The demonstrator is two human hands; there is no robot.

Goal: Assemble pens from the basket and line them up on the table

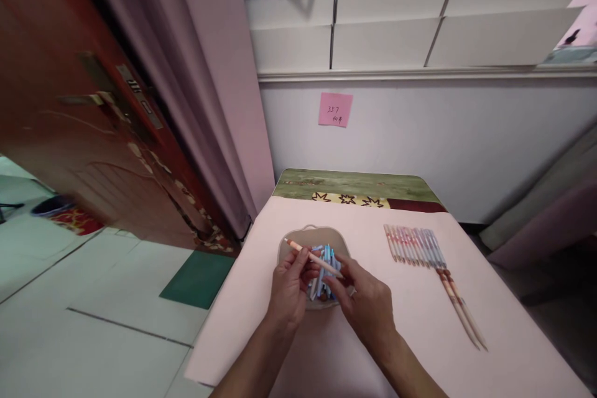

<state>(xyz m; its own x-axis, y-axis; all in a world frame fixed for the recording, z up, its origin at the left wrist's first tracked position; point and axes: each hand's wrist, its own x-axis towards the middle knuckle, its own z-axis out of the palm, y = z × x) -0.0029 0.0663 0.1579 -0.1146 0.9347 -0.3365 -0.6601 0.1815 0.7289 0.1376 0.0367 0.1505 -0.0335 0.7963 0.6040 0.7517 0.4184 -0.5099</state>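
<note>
A pen (312,256) with an orange upper part and a pale lower barrel is held slantwise above a beige basket (290,237). My left hand (290,286) is closed on the pen's middle, pinching it between thumb and fingers. At the pale tip end, my right hand (368,298) has its thumb and index finger curled around the pen. Under both hands, several blue and white pens (326,255) lie loose in the basket, partly covered by the fingers.
On the right of the pale pink tabletop (410,336) lies a row of several pens (413,247), side by side. Two longer-looking orange and cream pens (459,308) point towards me below it. A wall with a pink note (335,109) stands behind; a brown door (93,106) is at left.
</note>
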